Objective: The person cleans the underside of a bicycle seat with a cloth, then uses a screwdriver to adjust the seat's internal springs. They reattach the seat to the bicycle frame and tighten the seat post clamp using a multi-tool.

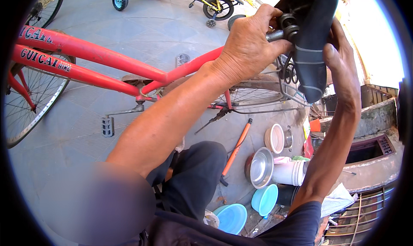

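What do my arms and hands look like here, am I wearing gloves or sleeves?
No gloves: the left hand and right hand are bare, with no rings or watch in view. Both forearms are uncovered. A dark navy short sleeve shows on the right upper arm.

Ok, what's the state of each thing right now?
Left hand: grip closed on the saddle's underside fitting.
Right hand: holding the black saddle, lifted.
Red bicycle: upright on the pavement.
Orange pump: lying on the ground.
Metal bowl: tilted, empty.

Red frame [99, 56] blocks left – bowls [261, 167] crowd floor rt.
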Motion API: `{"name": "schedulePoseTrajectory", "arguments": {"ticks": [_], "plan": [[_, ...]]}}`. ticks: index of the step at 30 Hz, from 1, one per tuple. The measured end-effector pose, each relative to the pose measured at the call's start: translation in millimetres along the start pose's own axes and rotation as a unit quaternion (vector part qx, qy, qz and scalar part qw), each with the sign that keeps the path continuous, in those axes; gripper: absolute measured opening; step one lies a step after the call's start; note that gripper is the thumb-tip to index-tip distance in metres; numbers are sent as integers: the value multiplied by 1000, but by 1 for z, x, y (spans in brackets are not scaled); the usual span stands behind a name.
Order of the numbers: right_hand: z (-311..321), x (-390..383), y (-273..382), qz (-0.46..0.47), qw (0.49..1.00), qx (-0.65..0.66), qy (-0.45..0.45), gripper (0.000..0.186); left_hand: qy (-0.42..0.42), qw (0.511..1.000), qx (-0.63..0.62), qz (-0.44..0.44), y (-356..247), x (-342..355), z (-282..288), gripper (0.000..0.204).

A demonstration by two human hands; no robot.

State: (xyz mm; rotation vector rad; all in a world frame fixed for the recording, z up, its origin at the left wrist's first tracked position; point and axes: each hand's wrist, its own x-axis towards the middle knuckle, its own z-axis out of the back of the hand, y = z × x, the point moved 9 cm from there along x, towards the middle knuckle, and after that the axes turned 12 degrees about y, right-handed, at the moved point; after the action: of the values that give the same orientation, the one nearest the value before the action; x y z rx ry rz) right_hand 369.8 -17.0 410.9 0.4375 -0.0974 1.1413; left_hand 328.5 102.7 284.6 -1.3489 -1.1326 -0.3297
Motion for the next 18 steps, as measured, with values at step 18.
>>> {"name": "schedulePoseTrajectory", "arguments": {"ticks": [18], "plan": [[-14,30,1,-83,995,16,61,91,174,971,157,49,28,-27,2,29]]}}
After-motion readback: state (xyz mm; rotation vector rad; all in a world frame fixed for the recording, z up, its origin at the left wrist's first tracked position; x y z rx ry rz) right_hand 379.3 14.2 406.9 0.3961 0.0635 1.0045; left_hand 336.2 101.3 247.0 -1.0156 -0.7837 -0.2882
